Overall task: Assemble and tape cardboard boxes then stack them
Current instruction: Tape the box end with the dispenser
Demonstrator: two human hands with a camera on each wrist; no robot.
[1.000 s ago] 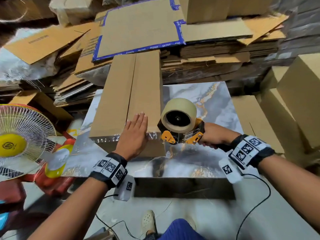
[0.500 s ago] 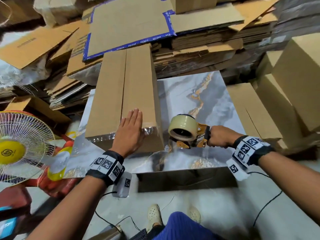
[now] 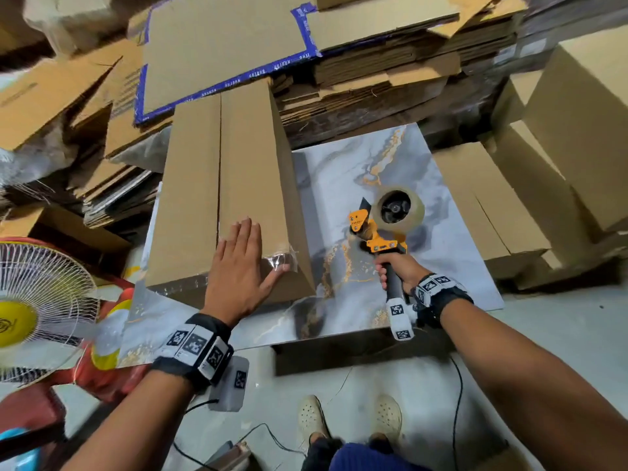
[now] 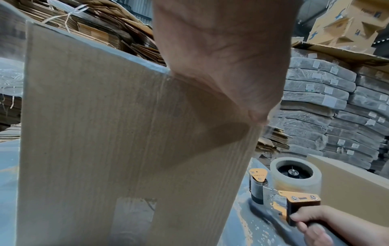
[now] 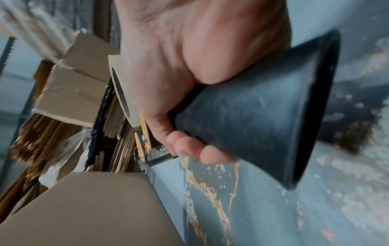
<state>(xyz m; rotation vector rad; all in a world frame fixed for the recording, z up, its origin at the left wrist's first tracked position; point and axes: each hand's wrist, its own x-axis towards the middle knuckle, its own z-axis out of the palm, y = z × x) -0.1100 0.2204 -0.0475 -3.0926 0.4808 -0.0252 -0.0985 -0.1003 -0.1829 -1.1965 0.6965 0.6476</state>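
the left hand (image 3: pixel 238 266) lies flat, fingers straight, pressing the tape end at the near edge of the box (image 3: pixel 224 185). the right hand (image 3: pixel 399 270), gripping the dispenser (image 3: pixel 384 226), has swung away rightward and set it on the table (image 3: pixel 339 171), so this seam looks sealed. open tabletop lies right of the left hand; box stacks crowd beyond.

One long brown cardboard box (image 3: pixel 221 185) lies flat on the marbled table (image 3: pixel 343 171), top flaps closed, centre seam lengthwise. Clear tape (image 3: pixel 277 260) wraps its near edge. An orange tape dispenser (image 3: pixel 380 229) with a tan roll rests on the table right of the box, apart from it.
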